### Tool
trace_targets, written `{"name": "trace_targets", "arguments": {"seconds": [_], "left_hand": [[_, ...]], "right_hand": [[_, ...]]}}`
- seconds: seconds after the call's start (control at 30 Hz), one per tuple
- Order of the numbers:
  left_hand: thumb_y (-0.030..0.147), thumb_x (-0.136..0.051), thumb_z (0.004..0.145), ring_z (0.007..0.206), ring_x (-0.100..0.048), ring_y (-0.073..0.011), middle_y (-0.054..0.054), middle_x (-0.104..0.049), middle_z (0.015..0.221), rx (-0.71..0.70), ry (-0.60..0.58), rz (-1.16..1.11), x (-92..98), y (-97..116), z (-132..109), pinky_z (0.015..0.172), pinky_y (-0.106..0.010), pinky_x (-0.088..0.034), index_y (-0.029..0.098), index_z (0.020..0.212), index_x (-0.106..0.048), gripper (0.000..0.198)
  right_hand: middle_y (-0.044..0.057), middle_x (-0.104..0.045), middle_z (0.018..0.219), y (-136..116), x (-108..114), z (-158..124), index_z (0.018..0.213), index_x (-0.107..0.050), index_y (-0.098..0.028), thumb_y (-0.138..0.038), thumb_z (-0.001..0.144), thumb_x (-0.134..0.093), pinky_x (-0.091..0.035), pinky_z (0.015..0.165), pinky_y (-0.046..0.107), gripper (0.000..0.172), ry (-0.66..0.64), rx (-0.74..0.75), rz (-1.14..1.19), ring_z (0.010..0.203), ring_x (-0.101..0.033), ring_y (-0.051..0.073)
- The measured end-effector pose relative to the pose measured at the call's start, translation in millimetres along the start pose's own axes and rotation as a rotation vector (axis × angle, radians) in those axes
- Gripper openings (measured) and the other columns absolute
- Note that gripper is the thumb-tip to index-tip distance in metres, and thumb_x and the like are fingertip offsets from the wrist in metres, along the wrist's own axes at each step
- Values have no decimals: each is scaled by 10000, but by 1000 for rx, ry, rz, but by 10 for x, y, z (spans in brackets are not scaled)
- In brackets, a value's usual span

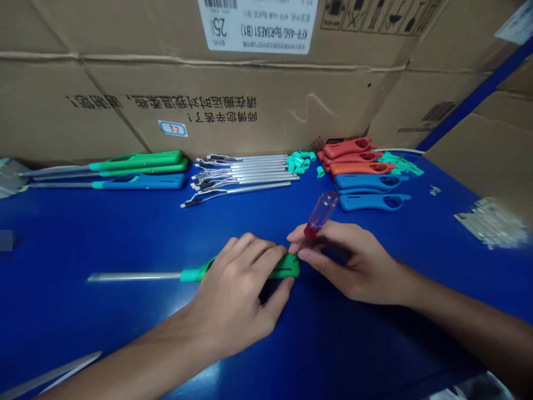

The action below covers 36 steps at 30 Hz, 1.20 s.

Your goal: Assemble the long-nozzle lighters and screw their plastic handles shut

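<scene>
A green long-necked lighter lies flat on the blue table, its metal tube pointing left from a turquoise collar. My left hand is wrapped over the green handle, thumb on the near side and fingers on the far side, hiding its middle. In my right hand is a small screwdriver with a clear purple and red handle, pinched low near the shaft. The screwdriver leans, its tip down at the right end of the green handle; the exact contact point is too small to make out.
Finished-looking lighters lie at the back left. Beside them are metal tubes with wires, turquoise collars, then red, orange and blue handle shells. A bag of small parts lies right. Cardboard walls the back.
</scene>
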<state>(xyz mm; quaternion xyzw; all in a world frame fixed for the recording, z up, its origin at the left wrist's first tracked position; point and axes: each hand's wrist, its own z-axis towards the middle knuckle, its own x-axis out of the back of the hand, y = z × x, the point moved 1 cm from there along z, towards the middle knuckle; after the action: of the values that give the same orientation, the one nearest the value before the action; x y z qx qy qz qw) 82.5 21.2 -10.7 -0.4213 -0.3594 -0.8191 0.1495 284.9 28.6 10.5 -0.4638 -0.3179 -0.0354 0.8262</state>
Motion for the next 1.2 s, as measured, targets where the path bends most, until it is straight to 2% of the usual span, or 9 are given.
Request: {"name": "trace_targets", "arguments": {"seconds": [0.1, 0.27, 0.37, 0.5, 0.67, 0.97, 1.2], "left_hand": [[211, -626, 889, 889, -572, -240, -42, -709, 1021, 2, -3, -2, -3, -1, 7, 745, -419, -459, 178, 1093, -647, 208], [205, -626, 883, 889, -572, -244, -53, -707, 1006, 1, 1, -4, -1, 8, 13, 743, -418, -460, 163, 1051, -649, 175], [218, -617, 890, 892, -576, -250, -58, -708, 1000, 6, -8, 0, 4, 12, 8, 747, -421, -458, 164, 1029, -649, 153], [214, -624, 886, 887, -577, -245, -54, -710, 1010, 0, 1, 3, 5, 7, 2, 743, -412, -457, 172, 1058, -648, 179], [211, -629, 884, 882, -581, -239, -58, -715, 1022, -10, 17, 0, 2, 3, 5, 741, -410, -460, 166, 1057, -647, 180], [212, -611, 887, 879, -562, -247, -67, -709, 995, 10, -24, 6, 6, 5, 17, 745, -421, -455, 159, 1027, -654, 155], [198, -616, 881, 887, -559, -248, -66, -708, 1003, 10, -23, -7, 10, 11, 17, 747, -415, -451, 162, 1078, -658, 204]], "right_hand": [[56, -723, 937, -8, 2, -3, 1038, -642, -138, -106, 952, -556, -531, 659, 207, 125, 5, 12, -12, 843, -693, 146], [50, -680, 845, -6, -2, 9, 917, -632, -130, -146, 934, -611, -528, 707, 244, 31, -9, 0, -19, 799, -668, 154], [58, -668, 843, 18, -4, 17, 884, -613, -129, -180, 930, -636, -528, 712, 263, 72, -9, 0, 20, 765, -653, 153], [68, -692, 895, 16, 3, 14, 937, -622, -132, -161, 939, -617, -537, 726, 253, 29, -3, 7, -12, 814, -675, 158], [63, -714, 952, -19, 10, -4, 992, -621, -156, -148, 957, -573, -556, 761, 245, 60, -16, 19, -24, 885, -697, 163], [45, -681, 896, 8, 11, -1, 940, -598, -173, -156, 933, -620, -540, 718, 258, 29, -11, 27, -1, 789, -653, 145], [41, -669, 935, -36, 19, 20, 998, -591, -172, -102, 941, -572, -514, 679, 227, 92, -25, 35, 12, 823, -645, 136]]}}
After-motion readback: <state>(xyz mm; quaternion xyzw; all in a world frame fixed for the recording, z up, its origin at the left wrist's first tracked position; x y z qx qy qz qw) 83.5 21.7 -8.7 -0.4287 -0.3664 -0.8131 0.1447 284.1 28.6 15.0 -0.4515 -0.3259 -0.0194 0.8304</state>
